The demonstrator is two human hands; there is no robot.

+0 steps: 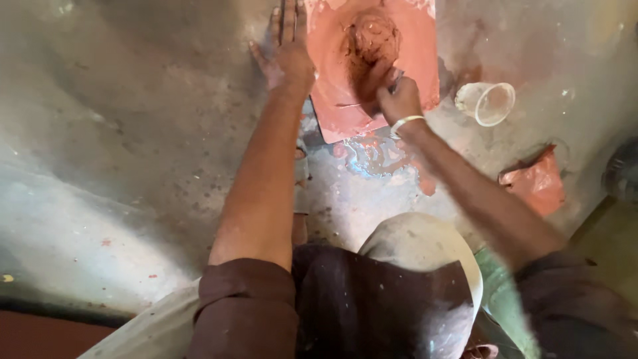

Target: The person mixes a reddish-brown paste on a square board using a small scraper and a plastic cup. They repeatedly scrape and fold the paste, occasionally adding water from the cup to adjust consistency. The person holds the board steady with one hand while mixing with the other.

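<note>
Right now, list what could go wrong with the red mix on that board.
The right hand works the red paste close to the board edge, where red liquid has already pooled on the floor; more may spill. The clear plastic cup lying nearby could be knocked by that forearm.

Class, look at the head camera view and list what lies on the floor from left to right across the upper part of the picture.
Left hand → red slab with a clay mound and the right hand on it → clear plastic cup → crumpled red bag.

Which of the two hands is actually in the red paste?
The right hand, with the pale bracelet, works the red paste on the slab. The left hand lies flat on the floor beside it.
</note>
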